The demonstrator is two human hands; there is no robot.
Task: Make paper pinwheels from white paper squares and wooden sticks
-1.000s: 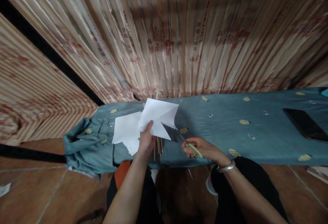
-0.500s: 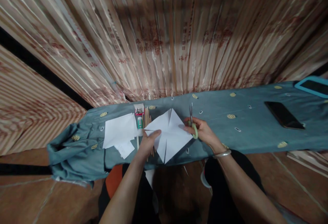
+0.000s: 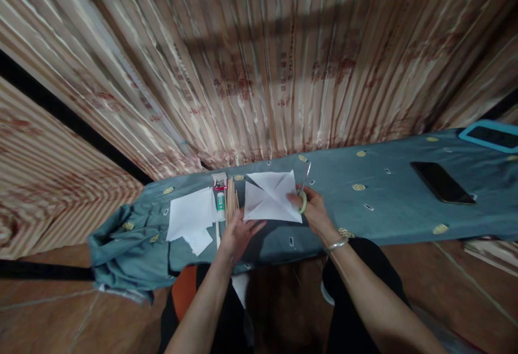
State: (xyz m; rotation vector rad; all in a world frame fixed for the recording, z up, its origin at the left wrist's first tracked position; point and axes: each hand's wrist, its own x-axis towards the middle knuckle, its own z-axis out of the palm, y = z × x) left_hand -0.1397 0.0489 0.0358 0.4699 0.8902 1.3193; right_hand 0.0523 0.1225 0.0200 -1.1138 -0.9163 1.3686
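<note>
A square white sheet of paper (image 3: 273, 195) with slits running in from its corners is held above the cloth. My right hand (image 3: 316, 211) grips its right edge and also holds scissors (image 3: 303, 202) with pale green handles, blades pointing up and away. At the sheet's lower left corner is my left hand (image 3: 238, 235), fingers spread and palm partly turned up; whether it touches the paper I cannot tell. Several thin wooden sticks (image 3: 231, 198) lie just left of the sheet, beside a glue stick (image 3: 220, 206) and a small red-and-white box of metal bits (image 3: 220, 181).
More white paper (image 3: 190, 213) and smaller paper pieces (image 3: 198, 241) lie at left on the teal patterned cloth (image 3: 340, 181). A black phone (image 3: 441, 182) and a blue-framed tablet-like object (image 3: 491, 136) lie at right. A striped curtain (image 3: 259, 73) hangs behind.
The sheet has turned from a diamond to a square-on position. My left hand has let go of its left part and spread its fingers. The scissors stay in my right hand.
</note>
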